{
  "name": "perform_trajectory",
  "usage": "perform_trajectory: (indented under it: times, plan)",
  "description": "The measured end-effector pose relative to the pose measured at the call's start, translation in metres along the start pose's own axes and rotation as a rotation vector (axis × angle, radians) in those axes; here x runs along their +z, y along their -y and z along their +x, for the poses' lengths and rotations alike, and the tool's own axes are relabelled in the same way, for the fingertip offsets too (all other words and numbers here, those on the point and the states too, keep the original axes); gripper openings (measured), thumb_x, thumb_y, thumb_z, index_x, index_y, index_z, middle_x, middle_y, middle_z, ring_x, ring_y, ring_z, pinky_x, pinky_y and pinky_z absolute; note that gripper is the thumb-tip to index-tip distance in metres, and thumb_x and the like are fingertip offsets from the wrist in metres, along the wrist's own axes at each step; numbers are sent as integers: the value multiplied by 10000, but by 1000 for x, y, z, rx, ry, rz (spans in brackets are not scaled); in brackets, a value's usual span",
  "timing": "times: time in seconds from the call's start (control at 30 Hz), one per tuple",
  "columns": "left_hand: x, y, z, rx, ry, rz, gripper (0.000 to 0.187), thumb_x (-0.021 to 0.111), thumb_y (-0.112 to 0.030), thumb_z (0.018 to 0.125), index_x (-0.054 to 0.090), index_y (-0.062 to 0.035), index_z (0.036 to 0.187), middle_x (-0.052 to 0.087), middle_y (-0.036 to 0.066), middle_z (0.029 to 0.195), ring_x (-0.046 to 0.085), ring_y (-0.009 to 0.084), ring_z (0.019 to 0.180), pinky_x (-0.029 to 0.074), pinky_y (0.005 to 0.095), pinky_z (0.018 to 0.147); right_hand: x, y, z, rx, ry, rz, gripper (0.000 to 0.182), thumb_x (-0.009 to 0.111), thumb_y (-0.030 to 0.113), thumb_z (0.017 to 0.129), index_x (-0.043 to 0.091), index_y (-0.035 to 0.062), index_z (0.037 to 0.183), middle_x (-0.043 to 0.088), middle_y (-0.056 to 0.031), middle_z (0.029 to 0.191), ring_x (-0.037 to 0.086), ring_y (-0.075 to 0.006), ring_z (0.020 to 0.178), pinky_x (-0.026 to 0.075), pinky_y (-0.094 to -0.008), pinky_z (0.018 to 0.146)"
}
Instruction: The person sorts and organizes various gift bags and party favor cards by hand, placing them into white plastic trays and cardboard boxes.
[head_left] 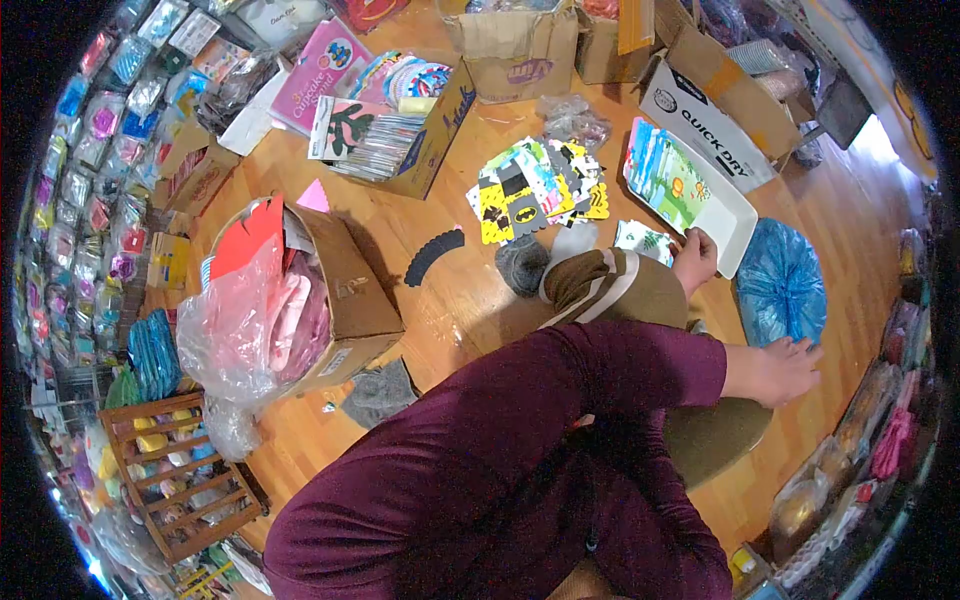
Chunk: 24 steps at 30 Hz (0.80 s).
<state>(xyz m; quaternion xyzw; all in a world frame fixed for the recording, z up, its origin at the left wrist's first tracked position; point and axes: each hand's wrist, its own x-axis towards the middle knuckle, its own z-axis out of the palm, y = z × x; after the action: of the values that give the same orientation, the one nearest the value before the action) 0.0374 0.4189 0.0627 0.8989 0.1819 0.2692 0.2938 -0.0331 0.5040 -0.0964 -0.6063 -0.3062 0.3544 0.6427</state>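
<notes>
My left hand (775,372), at the end of a maroon sleeve that crosses my body, lies with its fingers stretched out at the lower edge of a tied blue plastic bag (782,280). Nothing shows in it. My right hand (697,262) has its fingers curled at the near edge of a white tray (728,222). White cards with green leaf prints (642,238) lie just left of its fingertips; what it pinches is hidden. Colourful printed cards (668,180) stand fanned in the tray. Left of it, Batman and other party cut-outs (540,190) form a pile on the floor.
A cardboard box (350,290) with pink plastic stands at left. Behind it, another box (430,150) holds packaged goods. A dark scalloped strip (434,257) and a grey cloth (378,394) lie on the floor. A "Quick Dry" box (710,125) stands behind the tray. Packed shelves line the left.
</notes>
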Motion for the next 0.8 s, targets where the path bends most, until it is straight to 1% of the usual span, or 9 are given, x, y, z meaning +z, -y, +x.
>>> perform_trajectory:
  times: [0.1,0.17,0.3,0.37,0.47,0.5,0.57,0.67,0.8]
  plan:
    - [1,3,0,5,-16,29,470,646,-138,658,445,31,1047,289,287,1242,325,455,1161,373,518,884,5,3,-3,-11,6,-14,124,547,57,805,547,-30,893,573,-92,777,550,-135,632,459,-245,518]
    - [1,3,0,-3,4,61,458,644,-136,654,448,28,1034,295,286,1239,330,447,1160,374,516,881,5,1,-3,-136,28,-89,118,555,57,792,554,-23,879,575,-84,732,547,-131,641,459,-250,520]
    - [5,6,-1,3,-18,62,445,638,-133,652,450,31,1021,295,289,1238,331,439,1163,367,517,883,7,5,-5,-72,26,-24,112,564,58,782,561,-20,862,575,-75,693,541,-123,634,447,-247,528]
    - [13,8,-1,28,-107,77,459,639,-147,651,443,30,1027,291,292,1239,330,442,1159,369,517,880,7,5,-5,-37,16,13,110,569,60,781,563,-21,854,576,-76,699,532,-116,622,443,-250,525]
    - [4,6,-1,18,-11,58,476,633,-163,663,431,26,1051,286,295,1241,324,448,1161,364,522,885,8,-3,-2,-130,2,-22,107,570,60,782,562,-23,849,572,-71,694,524,-110,611,437,-242,526]
    - [8,7,-1,18,-9,56,476,633,-163,663,431,26,1051,286,295,1241,324,448,1161,364,522,885,8,0,-3,-128,0,-23,107,570,60,782,562,-23,849,572,-71,694,524,-110,611,437,-242,526]
    - [17,10,1,21,-94,94,469,637,-166,649,482,20,1050,306,277,1235,344,435,1151,374,493,871,7,6,-5,-29,-6,14,109,575,61,783,562,-25,848,571,-69,694,523,-108,609,431,-235,530]
    - [16,11,-1,36,-121,95,457,638,-169,647,487,8,1040,323,268,1210,372,425,1118,384,488,857,10,12,-9,-9,2,74,106,573,57,787,561,-30,846,571,-68,691,524,-107,608,429,-230,527]
    - [17,13,0,29,-100,138,450,645,-172,640,492,-7,1029,333,259,1188,392,408,1087,400,484,829,11,9,-7,-81,-12,33,105,564,55,793,559,-34,848,570,-73,699,526,-113,611,442,-240,506]
